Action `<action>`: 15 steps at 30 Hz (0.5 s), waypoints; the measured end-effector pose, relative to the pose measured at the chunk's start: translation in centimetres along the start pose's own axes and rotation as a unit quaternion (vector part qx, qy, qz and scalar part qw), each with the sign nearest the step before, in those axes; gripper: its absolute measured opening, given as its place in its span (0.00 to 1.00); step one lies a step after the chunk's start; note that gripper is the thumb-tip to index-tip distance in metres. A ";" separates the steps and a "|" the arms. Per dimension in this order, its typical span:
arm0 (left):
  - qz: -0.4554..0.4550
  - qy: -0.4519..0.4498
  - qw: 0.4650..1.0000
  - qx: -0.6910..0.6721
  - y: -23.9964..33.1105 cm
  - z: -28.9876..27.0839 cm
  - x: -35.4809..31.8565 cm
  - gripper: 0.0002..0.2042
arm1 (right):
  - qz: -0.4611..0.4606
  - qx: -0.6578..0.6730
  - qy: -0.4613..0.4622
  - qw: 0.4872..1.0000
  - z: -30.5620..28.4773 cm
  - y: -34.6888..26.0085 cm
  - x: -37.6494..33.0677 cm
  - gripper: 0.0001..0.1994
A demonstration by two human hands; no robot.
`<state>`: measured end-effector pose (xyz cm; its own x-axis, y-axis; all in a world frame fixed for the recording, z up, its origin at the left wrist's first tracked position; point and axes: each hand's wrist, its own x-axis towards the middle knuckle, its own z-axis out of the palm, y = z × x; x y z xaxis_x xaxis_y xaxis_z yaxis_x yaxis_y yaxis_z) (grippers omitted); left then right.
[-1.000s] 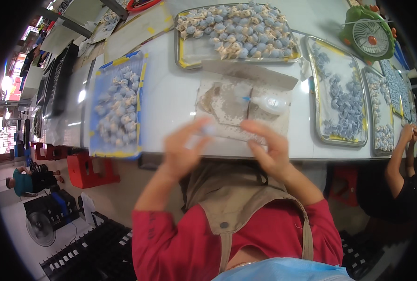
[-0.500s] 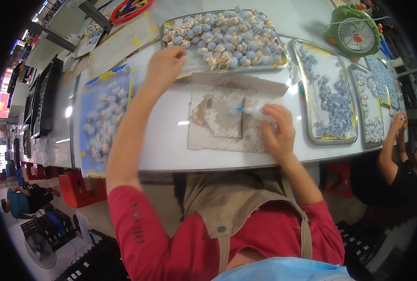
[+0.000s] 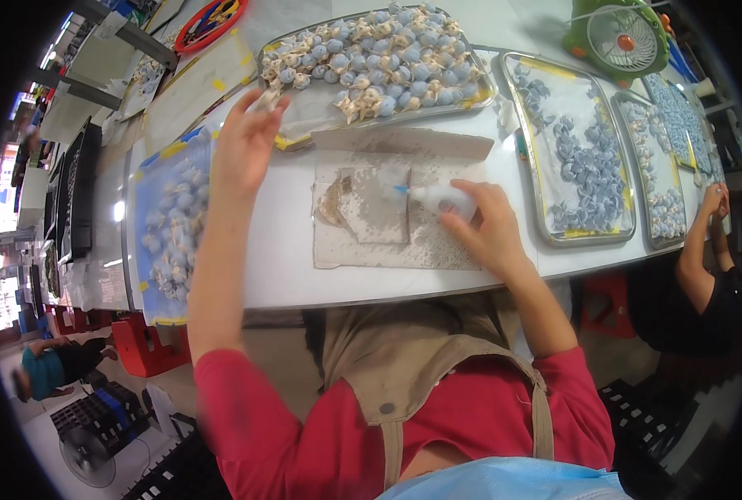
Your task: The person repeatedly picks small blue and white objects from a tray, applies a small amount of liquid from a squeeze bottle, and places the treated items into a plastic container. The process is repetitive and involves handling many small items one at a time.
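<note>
A blue tray [image 3: 159, 307] of small figures [image 3: 177, 229] lies left of the left hand [image 3: 244, 150], whose fingers bend around a pale piece [image 3: 268, 100]; I cannot tell whether they grip it. Right of those fingertips spreads a metal tray [image 3: 308, 110]. Cardboard [image 3: 354, 254] lies between both hands' fingers. The right hand [image 3: 496, 227] has its fingers closed around a white bottle [image 3: 439, 198]; right of them lies another tray [image 3: 546, 185].

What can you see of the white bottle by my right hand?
The white bottle looks like smooth, slightly see-through plastic, its rounded body narrowing to a thin blue tip. It lies roughly on its side over the stained cardboard, tip pointing left. Your right hand grips its wide end, hiding part of it. Whether it rests on the cardboard or is slightly lifted, I can't tell, nor how full it is.
</note>
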<state>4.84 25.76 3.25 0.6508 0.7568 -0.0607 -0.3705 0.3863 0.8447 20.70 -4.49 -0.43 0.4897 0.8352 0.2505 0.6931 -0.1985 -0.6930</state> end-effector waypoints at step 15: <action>-0.243 0.029 0.968 -0.049 -9.4 8.0 -21.2 0.21 | 0.094 0.271 0.002 0.958 -3.5 -2.7 -5.9 0.17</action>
<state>-0.20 1.84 0.79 0.7263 0.5005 -0.4712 -0.0921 0.7501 0.6549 17.83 -10.65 2.31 0.5816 0.8087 0.0881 0.2163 -0.0493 -0.9751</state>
